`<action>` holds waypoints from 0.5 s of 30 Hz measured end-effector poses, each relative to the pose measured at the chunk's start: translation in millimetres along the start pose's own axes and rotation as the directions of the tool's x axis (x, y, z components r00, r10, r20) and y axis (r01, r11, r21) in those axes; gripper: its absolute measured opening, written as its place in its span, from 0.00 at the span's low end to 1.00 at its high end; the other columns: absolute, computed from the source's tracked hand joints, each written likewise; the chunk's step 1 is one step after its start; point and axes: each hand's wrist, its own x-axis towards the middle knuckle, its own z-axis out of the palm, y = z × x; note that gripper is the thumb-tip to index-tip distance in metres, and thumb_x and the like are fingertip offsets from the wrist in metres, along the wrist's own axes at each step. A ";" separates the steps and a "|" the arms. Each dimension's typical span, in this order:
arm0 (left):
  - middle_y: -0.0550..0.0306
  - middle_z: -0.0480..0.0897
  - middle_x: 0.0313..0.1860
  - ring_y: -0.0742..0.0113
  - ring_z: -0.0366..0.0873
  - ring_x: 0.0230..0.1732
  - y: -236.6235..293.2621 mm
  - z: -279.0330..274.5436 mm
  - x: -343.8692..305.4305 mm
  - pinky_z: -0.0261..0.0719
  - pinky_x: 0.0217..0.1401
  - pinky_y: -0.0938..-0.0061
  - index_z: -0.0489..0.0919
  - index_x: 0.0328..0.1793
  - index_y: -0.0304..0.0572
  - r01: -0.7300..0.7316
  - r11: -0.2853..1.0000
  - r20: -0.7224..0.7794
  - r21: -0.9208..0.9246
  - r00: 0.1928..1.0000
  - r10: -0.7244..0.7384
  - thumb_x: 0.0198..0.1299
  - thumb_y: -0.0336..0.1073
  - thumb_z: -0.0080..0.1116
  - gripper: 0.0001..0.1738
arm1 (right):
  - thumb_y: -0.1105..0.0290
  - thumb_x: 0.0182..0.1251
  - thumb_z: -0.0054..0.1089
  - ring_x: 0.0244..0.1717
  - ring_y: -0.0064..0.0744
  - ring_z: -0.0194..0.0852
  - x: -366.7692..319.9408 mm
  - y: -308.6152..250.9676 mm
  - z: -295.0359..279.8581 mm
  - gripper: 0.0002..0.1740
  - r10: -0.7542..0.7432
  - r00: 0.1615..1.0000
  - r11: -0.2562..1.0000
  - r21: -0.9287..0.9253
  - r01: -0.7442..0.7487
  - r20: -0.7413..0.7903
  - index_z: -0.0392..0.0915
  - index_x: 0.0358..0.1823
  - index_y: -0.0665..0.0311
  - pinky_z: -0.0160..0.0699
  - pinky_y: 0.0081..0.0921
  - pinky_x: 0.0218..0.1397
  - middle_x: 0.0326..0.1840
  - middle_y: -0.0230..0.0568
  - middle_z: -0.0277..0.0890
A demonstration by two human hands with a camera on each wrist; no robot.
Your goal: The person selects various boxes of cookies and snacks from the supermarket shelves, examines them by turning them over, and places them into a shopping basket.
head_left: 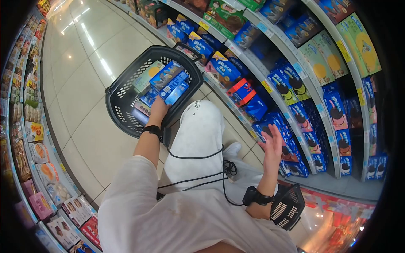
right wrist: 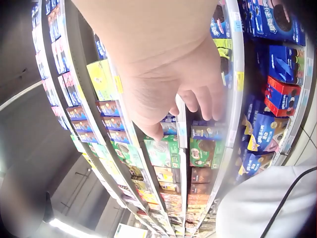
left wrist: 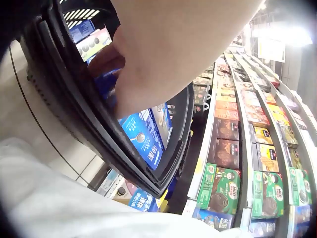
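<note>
My left hand point(head_left: 158, 111) reaches down into a black shopping basket point(head_left: 114, 110) on the floor. Its fingers curl at a small blue box point(head_left: 147, 98), partly hidden by the hand in the left wrist view. Around it in the basket lie a blue cookie box point(head_left: 167, 76), a pale green box point(head_left: 148, 76), a bright blue pack point(head_left: 177, 92) and a box with a row of round pictures point(left wrist: 94, 43). Raised beside the shelves, my right hand point(head_left: 272, 147) holds nothing, its fingers spread and slightly bent.
Shelves of blue cookie packs point(head_left: 336, 110) curve along the right, with green boxes point(head_left: 225, 17) farther up. A red box point(head_left: 241, 92) sits on the low shelf. Another shelf row point(head_left: 36, 145) runs along the left. Behind my right arm is a second black basket point(head_left: 289, 206). Cables point(head_left: 194, 157) cross my legs.
</note>
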 end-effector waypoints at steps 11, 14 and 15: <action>0.32 0.79 0.48 0.42 0.77 0.52 -10.9 17.1 22.3 0.75 0.54 0.62 0.65 0.58 0.23 0.081 0.994 0.108 -0.073 0.991 -0.073 0.46 0.56 0.67 0.45 | 0.62 0.68 0.50 0.61 0.33 0.66 -0.5 4.0 -2.5 0.30 0.008 1.000 0.998 -0.055 -0.006 0.029 0.55 0.70 0.61 0.72 0.23 0.51 0.71 0.42 0.56; 0.31 0.78 0.49 0.40 0.76 0.53 -19.1 41.0 39.3 0.75 0.55 0.61 0.61 0.60 0.20 0.128 0.989 0.040 -0.077 0.991 -0.125 0.47 0.55 0.66 0.47 | 0.62 0.68 0.50 0.61 0.32 0.65 0.6 5.8 -7.2 0.30 0.003 0.999 0.999 -0.048 -0.001 0.038 0.55 0.70 0.61 0.72 0.23 0.51 0.71 0.42 0.56; 0.30 0.77 0.50 0.40 0.76 0.53 -22.9 43.9 40.4 0.75 0.55 0.60 0.59 0.61 0.19 0.122 0.988 0.028 -0.099 0.992 -0.120 0.48 0.54 0.66 0.48 | 0.62 0.68 0.50 0.61 0.32 0.65 0.7 6.4 -8.3 0.30 -0.001 1.000 0.999 -0.049 0.003 0.030 0.55 0.70 0.61 0.72 0.23 0.51 0.71 0.42 0.56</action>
